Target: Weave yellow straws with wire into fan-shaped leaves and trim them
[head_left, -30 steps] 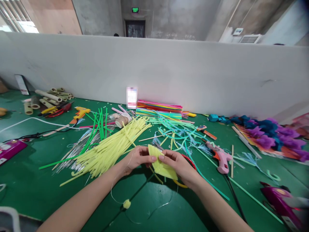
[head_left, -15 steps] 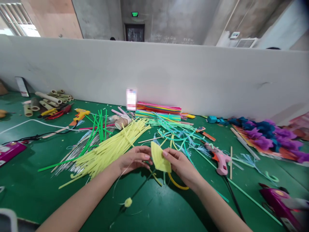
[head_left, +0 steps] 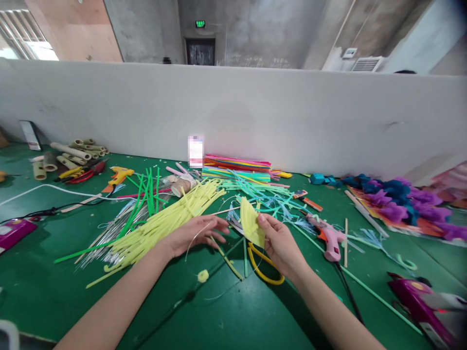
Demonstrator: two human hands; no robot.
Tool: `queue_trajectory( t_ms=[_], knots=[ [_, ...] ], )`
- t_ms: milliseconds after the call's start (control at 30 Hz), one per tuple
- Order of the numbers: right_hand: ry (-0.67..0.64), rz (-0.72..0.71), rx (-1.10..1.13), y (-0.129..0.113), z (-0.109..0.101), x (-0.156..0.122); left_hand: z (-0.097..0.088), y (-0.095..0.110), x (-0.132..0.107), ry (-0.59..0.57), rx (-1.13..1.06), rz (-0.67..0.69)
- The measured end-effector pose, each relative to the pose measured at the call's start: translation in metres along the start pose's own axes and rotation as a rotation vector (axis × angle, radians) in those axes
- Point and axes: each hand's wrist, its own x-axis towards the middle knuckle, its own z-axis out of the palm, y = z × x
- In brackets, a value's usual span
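My right hand (head_left: 279,240) pinches a flat yellow fuzzy leaf-shaped piece (head_left: 251,221) and holds it up above the green table (head_left: 54,287). My left hand (head_left: 195,234) lies lower to the left with its fingers stretched toward the pile of yellow pipe cleaners (head_left: 166,221); a thin wire (head_left: 193,239) curves across it, and I cannot tell whether the fingers grip it. A small yellow pom (head_left: 203,275) lies on the table below that hand. Yellow-handled scissors (head_left: 263,267) lie under my right hand.
Green pipe cleaners (head_left: 148,192) and mint ones (head_left: 270,199) are scattered behind. A pink glue gun (head_left: 328,236) lies right, a yellow glue gun (head_left: 119,173) left, a stack of coloured sticks (head_left: 237,167) by the grey partition (head_left: 255,116), purple and blue fluffy pieces (head_left: 401,201) far right.
My right hand has lifted the yellow piece up and away to the right; my left hand has let go of it and spread open, trailing the wire. The view has shifted slightly.
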Motion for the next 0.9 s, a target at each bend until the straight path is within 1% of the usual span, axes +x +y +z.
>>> queue_trajectory(
  t_ms=[67,100,167,300,433,567,667,767,900],
  knots=[
    [-0.029,0.012,0.017,0.003,0.003,-0.001,0.011,-0.005,-0.001,-0.175,0.050,-0.106],
    [-0.042,0.019,0.018,0.004,0.004,-0.002,0.015,-0.008,-0.001,-0.234,0.064,-0.145],
    [-0.059,0.040,0.012,0.006,0.006,-0.003,0.018,-0.012,-0.001,-0.273,0.061,-0.174],
    [-0.036,0.076,0.015,0.007,0.006,-0.003,0.012,-0.010,-0.001,-0.223,0.023,-0.186],
    [-0.006,0.061,-0.014,0.005,0.005,-0.003,0.008,-0.006,0.000,-0.170,0.022,-0.192],
    [-0.036,0.012,-0.085,0.004,0.004,-0.005,0.012,-0.007,0.001,-0.167,0.072,-0.204],
    [-0.056,-0.017,-0.097,0.003,0.004,-0.006,0.014,-0.009,0.000,-0.174,0.094,-0.211],
    [-0.050,-0.036,-0.114,0.001,0.004,-0.006,0.015,-0.010,0.000,-0.187,0.096,-0.222],
    [-0.031,-0.072,-0.193,-0.001,0.003,-0.007,0.015,-0.010,0.000,-0.190,0.079,-0.221]
  ],
)
